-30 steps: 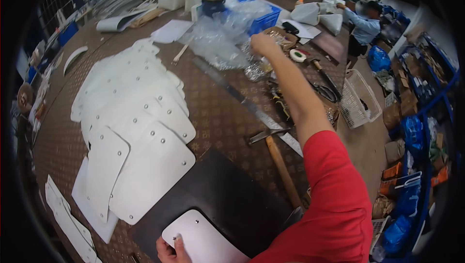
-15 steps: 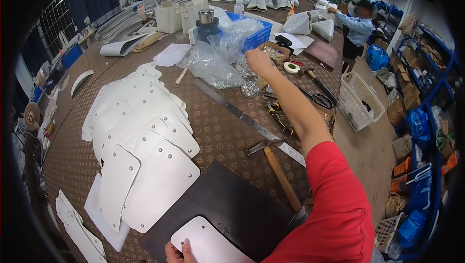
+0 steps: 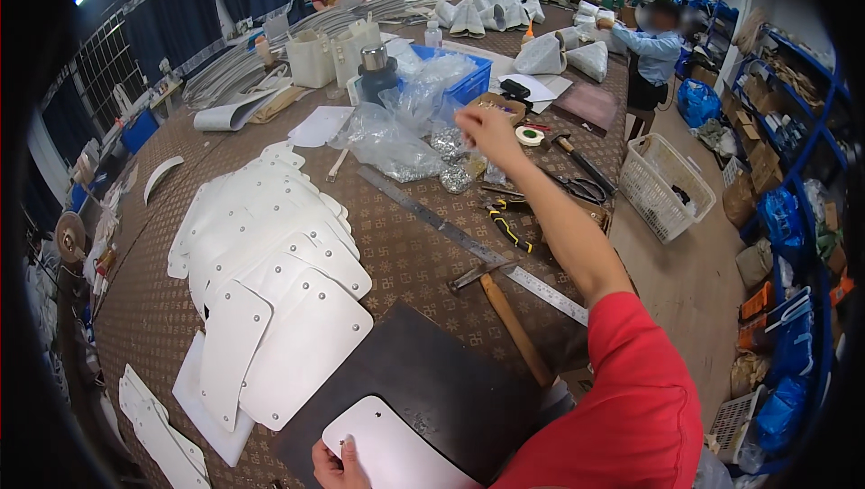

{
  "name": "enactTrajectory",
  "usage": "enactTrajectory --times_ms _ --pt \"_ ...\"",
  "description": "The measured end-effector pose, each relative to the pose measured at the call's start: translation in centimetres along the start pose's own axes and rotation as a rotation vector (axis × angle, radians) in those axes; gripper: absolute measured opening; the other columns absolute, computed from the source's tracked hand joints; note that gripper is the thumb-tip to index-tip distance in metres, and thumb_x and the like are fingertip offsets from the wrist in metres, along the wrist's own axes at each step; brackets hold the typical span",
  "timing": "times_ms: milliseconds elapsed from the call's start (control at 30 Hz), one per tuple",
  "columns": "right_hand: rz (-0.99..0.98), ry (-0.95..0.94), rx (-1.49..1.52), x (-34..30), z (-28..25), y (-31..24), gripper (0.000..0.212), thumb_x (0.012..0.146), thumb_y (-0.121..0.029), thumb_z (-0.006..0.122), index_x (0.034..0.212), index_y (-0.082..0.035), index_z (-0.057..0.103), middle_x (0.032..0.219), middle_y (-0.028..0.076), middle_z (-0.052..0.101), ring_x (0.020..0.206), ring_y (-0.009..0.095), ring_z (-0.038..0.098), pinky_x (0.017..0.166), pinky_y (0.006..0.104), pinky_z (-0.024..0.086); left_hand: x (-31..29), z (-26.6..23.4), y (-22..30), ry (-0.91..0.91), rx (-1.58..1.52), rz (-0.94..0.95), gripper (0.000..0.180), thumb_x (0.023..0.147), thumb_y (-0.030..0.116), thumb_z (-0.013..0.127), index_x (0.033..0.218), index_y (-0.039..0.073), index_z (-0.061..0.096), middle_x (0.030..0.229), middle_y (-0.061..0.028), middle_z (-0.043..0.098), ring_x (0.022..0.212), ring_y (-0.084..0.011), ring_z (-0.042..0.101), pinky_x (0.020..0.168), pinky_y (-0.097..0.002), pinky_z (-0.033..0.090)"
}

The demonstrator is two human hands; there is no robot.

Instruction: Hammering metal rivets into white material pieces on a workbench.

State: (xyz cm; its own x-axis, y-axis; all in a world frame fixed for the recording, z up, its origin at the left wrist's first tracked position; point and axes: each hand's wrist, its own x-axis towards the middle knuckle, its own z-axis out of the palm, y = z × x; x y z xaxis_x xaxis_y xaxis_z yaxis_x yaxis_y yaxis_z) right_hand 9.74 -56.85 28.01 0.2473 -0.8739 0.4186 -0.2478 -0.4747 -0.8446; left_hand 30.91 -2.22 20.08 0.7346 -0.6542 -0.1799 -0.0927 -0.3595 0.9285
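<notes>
- Both hands working: right hand reaching over clear plastic bags, fingers seemingly pinched, grasp unclear
- Pressing white panel onto dark mat, left hand fingers flat

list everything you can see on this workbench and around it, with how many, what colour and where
white panels: a stack, too overlapped to count, left of centre
single white panel: one, on the dark mat, near edge
dark mat: one, near edge
metal ruler: one, silver, diagonal across the middle
hammer: one, wooden handle, right of the mat
clear plastic bags: several, far centre
blue crate: one, behind the bags
tape roll: one, white, far right
white basket: one, on the floor, right
left hand: on the single white panel
right hand: raised above the bags
</notes>
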Motion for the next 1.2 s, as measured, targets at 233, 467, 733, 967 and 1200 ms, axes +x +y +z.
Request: enactTrajectory --times_ms 233,467,733,967,1200 --pt "0.347 -0.689 0.414 -20.3 2.6 -5.6 0.021 0.099 -0.018 0.065 0.107 0.000 0.072 0.086 0.004 0.070 0.071 0.011 0.066 0.064 0.0259 0.055 -0.7 -1.3 0.4 0.073 -0.068 -0.027 0.036 0.100 0.018 0.063 0.123 -0.010 0.062 0.116 -0.0220 0.069 0.105 -0.0278 0.066 0.095 -0.0383 0.051" --pt "-0.411 -0.540 -0.310 -29.7 3.6 -4.9 0.011 0.088 -0.012 0.069 0.095 -0.005 0.074 0.088 0.010 0.069 0.085 0.026 0.068 0.075 0.0371 0.056 0.5 -1.9 -0.2 0.042 -0.437 0.139 0.027 0.097 0.004 0.062 0.124 -0.004 0.061 0.111 -0.0083 0.068 0.097 -0.0164 0.064 0.088 -0.0309 0.051" --pt "-0.295 -0.419 -0.487 -30.6 2.6 -3.9 0.014 0.088 -0.011 0.065 0.098 -0.003 0.072 0.086 0.016 0.065 0.084 0.036 0.064 0.075 0.0446 0.053 -2.2 -11.6 7.0 0.171 -0.450 0.554 0.023 0.100 0.005 0.063 0.120 -0.005 0.061 0.111 -0.0099 0.069 0.094 -0.0144 0.065 0.083 -0.0285 0.053" --pt "0.054 -0.337 0.051 -31.4 0.7 -7.6 0.015 0.094 -0.005 0.062 0.102 0.002 0.072 0.091 0.011 0.071 0.080 0.021 0.068 0.070 0.0328 0.054 -9.4 -11.4 11.2 0.098 0.280 1.156 0.019 0.082 -0.007 0.066 0.099 0.000 0.070 0.095 -0.0119 0.072 0.085 -0.0202 0.066 0.076 -0.0309 0.051" --pt "0.355 -0.771 0.532 -39.4 1.3 -18.3 0.015 0.092 -0.005 0.069 0.104 0.003 0.073 0.089 0.005 0.071 0.078 0.009 0.066 0.066 0.0240 0.052 -10.8 -1.8 3.1 -0.162 0.378 1.187 0.027 0.069 -0.004 0.073 0.094 0.003 0.070 0.093 -0.0093 0.072 0.081 -0.0275 0.068 0.073 -0.0367 0.052"
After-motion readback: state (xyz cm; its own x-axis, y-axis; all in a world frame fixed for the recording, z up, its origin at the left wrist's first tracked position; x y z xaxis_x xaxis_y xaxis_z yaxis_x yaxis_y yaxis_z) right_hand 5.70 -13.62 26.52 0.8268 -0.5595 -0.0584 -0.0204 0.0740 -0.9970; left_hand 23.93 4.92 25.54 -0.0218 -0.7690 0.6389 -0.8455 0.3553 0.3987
